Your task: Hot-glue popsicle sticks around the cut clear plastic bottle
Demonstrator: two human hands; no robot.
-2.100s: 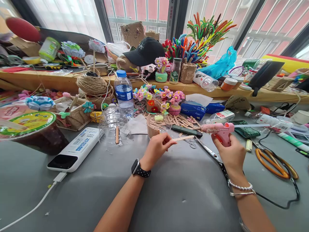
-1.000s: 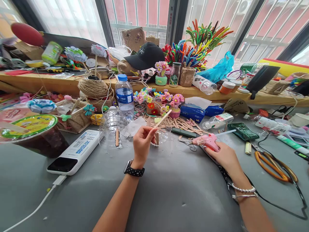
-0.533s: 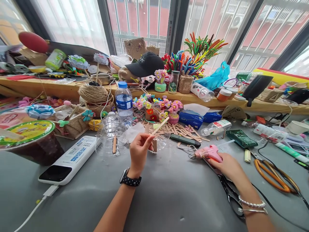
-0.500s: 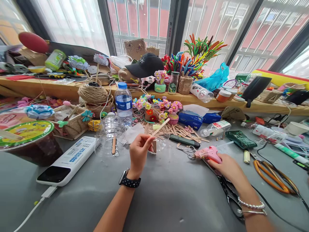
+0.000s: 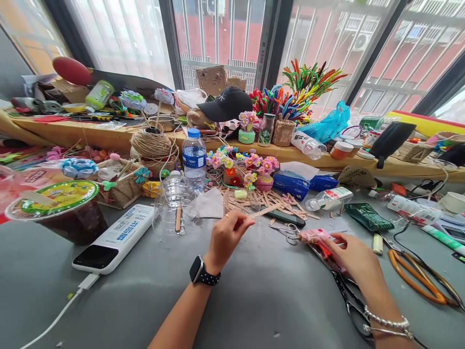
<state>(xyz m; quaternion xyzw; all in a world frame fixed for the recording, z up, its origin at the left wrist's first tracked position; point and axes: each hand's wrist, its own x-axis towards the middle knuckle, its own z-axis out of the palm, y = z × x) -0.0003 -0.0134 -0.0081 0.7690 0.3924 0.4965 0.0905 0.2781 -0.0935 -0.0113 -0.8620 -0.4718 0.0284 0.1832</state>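
Left hand [image 5: 225, 236] pinches flat wooden stick [image 5: 267, 211]; right hand [image 5: 358, 254] touches pink glue gun [image 5: 313, 236], grip unclear. White power bank [image 5: 121, 235]: blue lettering.

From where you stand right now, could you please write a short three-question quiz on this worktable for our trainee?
1. Multiple choice: what is pinched in the person's left hand?
a) a paintbrush
b) a flat wooden stick
c) a pair of scissors

2. True or false: the blue-capped bottle stands upright.

3. Fill in the blank: the glue gun at the right hand is mostly ____ in colour.

Key: 1. b; 2. true; 3. pink.
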